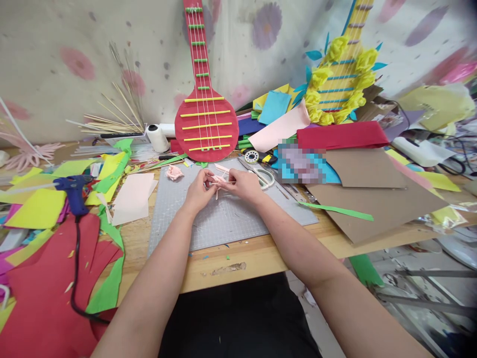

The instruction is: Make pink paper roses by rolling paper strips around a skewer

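Your wooden counter (257, 256) has a smooth, pale grain, with a chipped patch near its front edge. On it lies the flat grey mat (223, 223), printed with a fine grid. To its right, stiff brown cardboard (406, 204) sits in overlapping, sharp-cornered sheets. Behind the mat stands a red lute (206, 119), round-bodied and long-necked, with yellow bars and white strings. A thin, pale pink sheet (132, 199) rests left of the mat, just beside the hard blue glue gun (76, 194). Your left hand (199, 191) and right hand (246, 185) meet over the mat, each grip closed, fingertips pinching the small pink piece (219, 179) between them. It looks like soft, folded paper, though your fingers cover too much to be certain. White-handled scissors (255, 170) lie just beyond your right hand; a crumpled pink rose (174, 172) sits near your left.
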The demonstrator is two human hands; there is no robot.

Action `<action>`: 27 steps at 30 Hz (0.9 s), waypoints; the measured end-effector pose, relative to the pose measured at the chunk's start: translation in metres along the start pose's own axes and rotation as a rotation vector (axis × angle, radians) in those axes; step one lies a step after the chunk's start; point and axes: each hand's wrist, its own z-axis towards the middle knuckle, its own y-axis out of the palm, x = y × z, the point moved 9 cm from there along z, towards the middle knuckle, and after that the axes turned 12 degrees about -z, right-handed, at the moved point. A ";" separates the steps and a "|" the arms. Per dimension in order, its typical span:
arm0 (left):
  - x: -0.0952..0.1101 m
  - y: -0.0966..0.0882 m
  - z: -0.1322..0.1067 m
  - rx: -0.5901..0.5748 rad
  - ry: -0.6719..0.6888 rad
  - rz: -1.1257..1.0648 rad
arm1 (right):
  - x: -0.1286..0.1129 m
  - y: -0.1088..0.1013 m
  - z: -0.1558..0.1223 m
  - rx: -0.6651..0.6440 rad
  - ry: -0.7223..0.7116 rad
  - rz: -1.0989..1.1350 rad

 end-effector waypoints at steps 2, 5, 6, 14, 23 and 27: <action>0.001 0.001 -0.001 -0.006 -0.001 0.016 | 0.001 0.000 0.000 -0.002 0.019 -0.015; 0.007 -0.001 -0.002 0.015 0.050 0.099 | 0.003 0.002 0.001 -0.026 0.049 -0.015; 0.012 -0.002 -0.002 0.033 0.087 0.143 | 0.004 0.003 0.001 -0.040 0.059 -0.008; 0.041 -0.006 -0.007 0.104 0.340 0.337 | 0.004 0.005 0.001 -0.084 0.083 0.009; 0.037 -0.005 -0.004 0.057 0.313 0.365 | -0.007 -0.004 -0.003 -0.017 -0.034 0.005; 0.036 -0.002 -0.003 0.003 0.275 0.418 | -0.009 -0.006 -0.005 -0.014 -0.061 0.027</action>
